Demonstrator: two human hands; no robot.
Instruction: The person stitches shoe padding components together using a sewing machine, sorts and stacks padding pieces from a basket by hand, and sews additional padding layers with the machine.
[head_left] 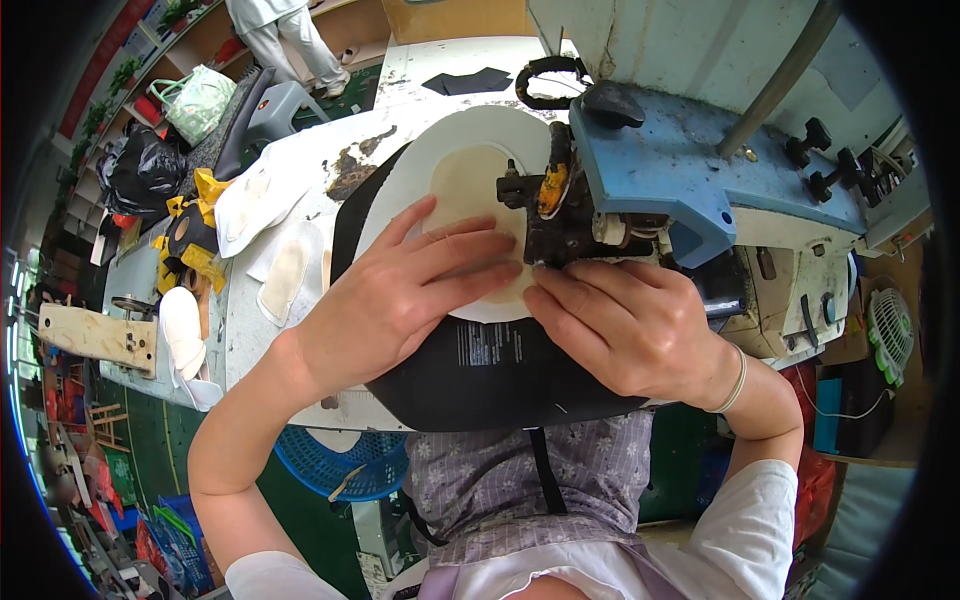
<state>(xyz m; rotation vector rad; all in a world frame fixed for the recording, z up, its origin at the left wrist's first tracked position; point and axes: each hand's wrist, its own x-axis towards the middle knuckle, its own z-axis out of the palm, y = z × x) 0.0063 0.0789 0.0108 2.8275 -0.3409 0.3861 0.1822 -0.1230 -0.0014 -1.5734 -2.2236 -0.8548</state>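
Observation:
A round white sheet (400, 178) with a beige oval piece (470, 180) on top lies under the foot of a blue sewing machine (690, 150). My left hand (410, 280) rests flat on the beige piece, fingers stretched toward the machine's foot. Close to the foot, my right hand (630, 320) has its fingers pressed together at the near right edge of the sheet. The fingertips partly cover that edge. Beneath lies a black board (480, 395) with a printed label; the needle itself is hidden.
White shoe-sole-shaped pieces (290, 275) lie on the left of the table, beside yellow-and-black tape rolls (190, 235). A blue basket (365, 475) hangs below the table edge. A green fan (890, 335) stands right. Another person (290, 40) stands far back.

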